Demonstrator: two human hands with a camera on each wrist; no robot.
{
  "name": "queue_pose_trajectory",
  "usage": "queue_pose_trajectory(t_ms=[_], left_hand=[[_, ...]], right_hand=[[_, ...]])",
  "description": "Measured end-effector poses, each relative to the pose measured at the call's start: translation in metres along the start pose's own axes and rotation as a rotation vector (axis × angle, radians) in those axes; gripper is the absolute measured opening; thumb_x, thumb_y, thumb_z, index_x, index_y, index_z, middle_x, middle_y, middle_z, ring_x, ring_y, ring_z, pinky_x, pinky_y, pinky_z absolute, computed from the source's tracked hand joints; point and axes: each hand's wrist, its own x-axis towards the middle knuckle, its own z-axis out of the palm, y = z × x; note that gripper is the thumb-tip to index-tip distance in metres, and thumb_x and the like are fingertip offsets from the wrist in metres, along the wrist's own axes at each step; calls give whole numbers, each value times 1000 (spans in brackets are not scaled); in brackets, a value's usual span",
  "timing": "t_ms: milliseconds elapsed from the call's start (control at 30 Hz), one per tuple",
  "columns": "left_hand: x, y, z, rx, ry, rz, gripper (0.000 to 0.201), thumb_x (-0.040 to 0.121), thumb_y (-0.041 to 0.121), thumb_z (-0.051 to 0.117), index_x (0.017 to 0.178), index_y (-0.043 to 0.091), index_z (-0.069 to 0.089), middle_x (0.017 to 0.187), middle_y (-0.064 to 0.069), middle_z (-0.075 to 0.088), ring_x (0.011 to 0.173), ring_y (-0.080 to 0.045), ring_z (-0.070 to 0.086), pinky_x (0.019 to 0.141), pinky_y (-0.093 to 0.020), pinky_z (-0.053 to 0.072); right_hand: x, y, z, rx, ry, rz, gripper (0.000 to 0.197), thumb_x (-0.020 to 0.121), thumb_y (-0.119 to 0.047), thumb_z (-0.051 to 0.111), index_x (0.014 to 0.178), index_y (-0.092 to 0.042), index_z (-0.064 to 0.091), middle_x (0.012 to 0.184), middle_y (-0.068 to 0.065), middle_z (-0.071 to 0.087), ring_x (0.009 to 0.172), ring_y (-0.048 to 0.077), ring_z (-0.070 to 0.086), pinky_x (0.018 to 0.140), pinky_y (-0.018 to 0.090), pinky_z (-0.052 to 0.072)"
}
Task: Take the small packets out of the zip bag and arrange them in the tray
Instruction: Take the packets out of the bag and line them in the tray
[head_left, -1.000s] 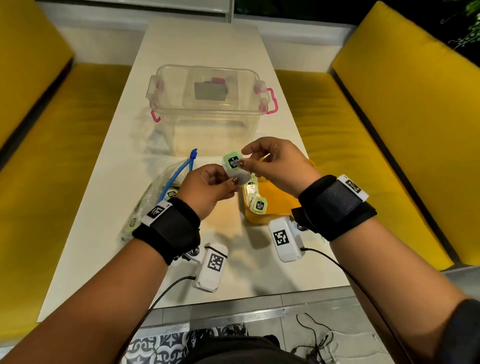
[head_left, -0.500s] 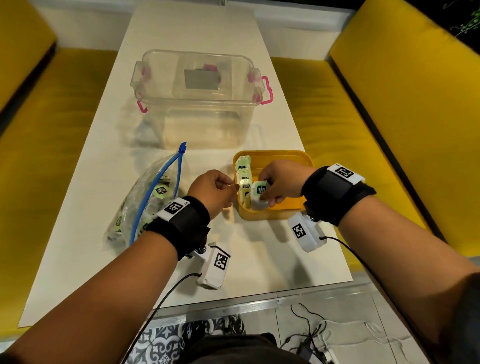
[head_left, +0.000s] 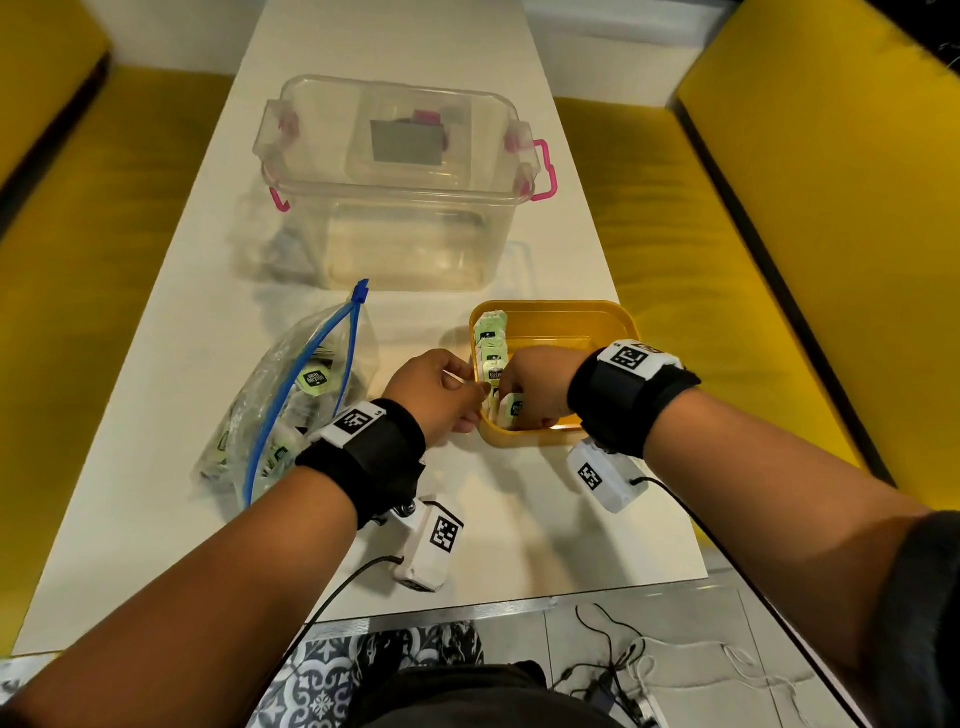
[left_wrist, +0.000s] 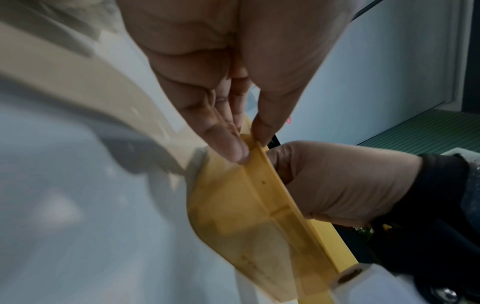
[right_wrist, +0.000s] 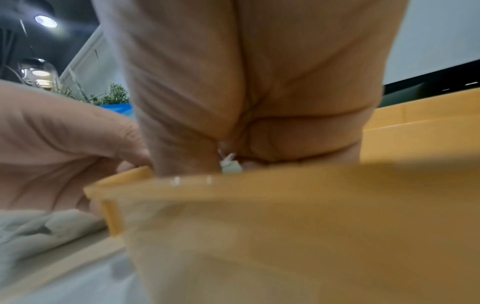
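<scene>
One yellow tray (head_left: 597, 322) sits on the white table (head_left: 156, 493), and it serves as the landmark; one zip bag (head_left: 291, 415) lies to its left, with several packets showing through the plastic, too jumbled to count; one clear lidded box (head_left: 395, 208) stands beyond the tray. About five packets stand in a row (head_left: 491, 343) along the tray's left wall. Your right hand (head_left: 530, 387) reaches down into the tray's near-left corner; its curled fingers hold one green-and-white packet (head_left: 514, 408) upright at the near end of that row. Your left hand (head_left: 436, 389) is at the tray's left edge; in the left wrist view its thumb (left_wrist: 267, 115) and fingertips (left_wrist: 228, 144) pinch the tray's rim.
</scene>
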Motion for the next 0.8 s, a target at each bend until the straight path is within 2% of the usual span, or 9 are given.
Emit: queue_pose_trajectory(t_ms=[67, 133, 233, 333, 467, 600, 733, 800], left_hand=[[1, 0, 0, 3, -3, 2, 13, 86, 17, 68, 91, 14, 56, 79, -19, 68, 60, -22, 67, 67, -34, 59], [0, 0, -1, 6, -5, 6, 13, 86, 15, 68, 91, 12, 56, 76, -17, 67, 60, -22, 67, 63, -32, 59], [-1, 1, -1, -5, -10, 10, 13, 86, 13, 67, 92, 11, 55, 73, -15, 65, 59, -22, 66, 62, -31, 59], [-1, 1, -2, -11, -13, 16, 13, 86, 12, 67, 91, 11, 55, 72, -14, 66, 60, -23, 66, 64, -32, 59], [-1, 2, -2, -12, -20, 17, 12, 87, 13, 67, 89, 13, 55, 71, -14, 66, 59, -20, 66, 61, -30, 59], [0, 0, -2, -29, -18, 18, 12, 87, 11, 67, 88, 13, 55, 67, -12, 65, 57, -19, 66, 59, -28, 58], [0, 0, -2, -37, -19, 24, 13, 87, 12, 67, 87, 13, 55, 66, -11, 65, 61, -22, 66, 62, -31, 59], [0, 0, -2, -39, -19, 23, 13, 87, 12, 67, 87, 13, 55, 67, -13, 66, 62, -23, 66, 64, -33, 59]], right_hand=[[1, -1, 0, -20, 6, -8, 21, 80, -14, 66, 101, -21, 69, 69, -2, 62, 63, 16, 58, 47, 20, 37], [2, -3, -1, -32, 28, -13, 16, 78, -13, 67, 93, -16, 71, 69, 0, 64, 64, 17, 58, 47, 20, 37], [5, -2, -3, 3, 84, -6, 10, 76, -17, 71, 86, -15, 70, 61, -3, 62, 55, 11, 54, 47, 20, 34], [7, -2, -5, 15, 144, 0, 13, 76, -17, 72, 88, -13, 71, 65, -1, 63, 52, 9, 51, 46, 20, 32], [8, 0, -4, 65, 173, 30, 27, 74, -21, 76, 99, -12, 68, 73, 0, 68, 64, 15, 60, 52, 21, 42], [8, 3, -2, 106, 248, 55, 56, 68, -33, 82, 113, -13, 54, 99, 3, 65, 89, 22, 62, 69, 27, 45], [10, 3, -3, 247, 239, 56, 52, 69, -23, 82, 108, -11, 50, 87, 2, 68, 70, 19, 66, 63, 26, 53], [11, 1, -3, 259, 255, 59, 52, 69, -22, 81, 108, -13, 47, 95, 7, 69, 79, 24, 68, 72, 33, 56]])
